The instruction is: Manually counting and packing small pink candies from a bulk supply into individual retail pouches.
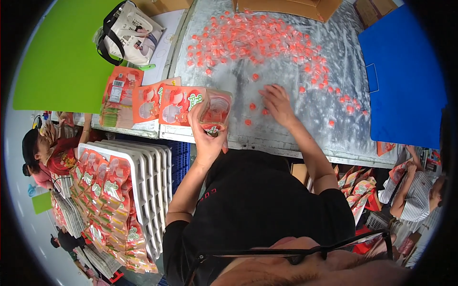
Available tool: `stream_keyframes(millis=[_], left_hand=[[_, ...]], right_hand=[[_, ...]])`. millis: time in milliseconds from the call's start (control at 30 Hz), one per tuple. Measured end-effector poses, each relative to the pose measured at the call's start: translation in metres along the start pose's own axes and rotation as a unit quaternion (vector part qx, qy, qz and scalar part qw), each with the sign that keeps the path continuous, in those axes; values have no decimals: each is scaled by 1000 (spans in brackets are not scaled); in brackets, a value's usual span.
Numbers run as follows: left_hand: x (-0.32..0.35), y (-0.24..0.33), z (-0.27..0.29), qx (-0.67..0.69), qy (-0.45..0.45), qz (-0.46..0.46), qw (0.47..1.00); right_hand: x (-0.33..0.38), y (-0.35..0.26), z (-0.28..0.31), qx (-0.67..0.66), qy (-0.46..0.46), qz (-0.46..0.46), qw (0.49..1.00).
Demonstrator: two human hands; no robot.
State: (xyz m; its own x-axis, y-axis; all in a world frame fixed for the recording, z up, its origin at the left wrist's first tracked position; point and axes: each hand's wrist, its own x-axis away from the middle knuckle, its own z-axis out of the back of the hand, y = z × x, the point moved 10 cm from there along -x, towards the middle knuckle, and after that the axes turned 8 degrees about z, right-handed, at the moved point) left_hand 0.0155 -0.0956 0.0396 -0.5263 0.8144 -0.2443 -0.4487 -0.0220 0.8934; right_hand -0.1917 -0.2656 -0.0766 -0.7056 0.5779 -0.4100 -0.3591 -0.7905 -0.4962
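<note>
Orange-and-clear pouch (214, 112) stands open in left hand (206, 138).

The person wears a black short-sleeved T-shirt (257, 200) of plain cloth that covers the chest and shoulders. The sleeves end above the elbows, and both forearms are bare. Small red lettering (210, 194) runs along the left side of the shirt, near the sleeve. Dark-framed glasses (296, 255) with thin straight arms show at the lower edge of the view. The left hand (208, 138) and the right hand (278, 106) are bare, with no gloves, rings or watch showing.
</note>
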Motion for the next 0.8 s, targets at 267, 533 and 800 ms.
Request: stream_keyframes(millis=[267, 533, 800], left_hand=[[4, 26, -4, -15, 6, -90, 996], [13, -4, -34, 10, -6, -99, 995], [12, 16, -41, -28, -15, -107, 994]], right_hand=[[1, -95, -34, 66, -70, 128, 987], [1, -36, -19, -126, 60, -46, 989], [-88, -172, 127, -136, -2, 134, 982]])
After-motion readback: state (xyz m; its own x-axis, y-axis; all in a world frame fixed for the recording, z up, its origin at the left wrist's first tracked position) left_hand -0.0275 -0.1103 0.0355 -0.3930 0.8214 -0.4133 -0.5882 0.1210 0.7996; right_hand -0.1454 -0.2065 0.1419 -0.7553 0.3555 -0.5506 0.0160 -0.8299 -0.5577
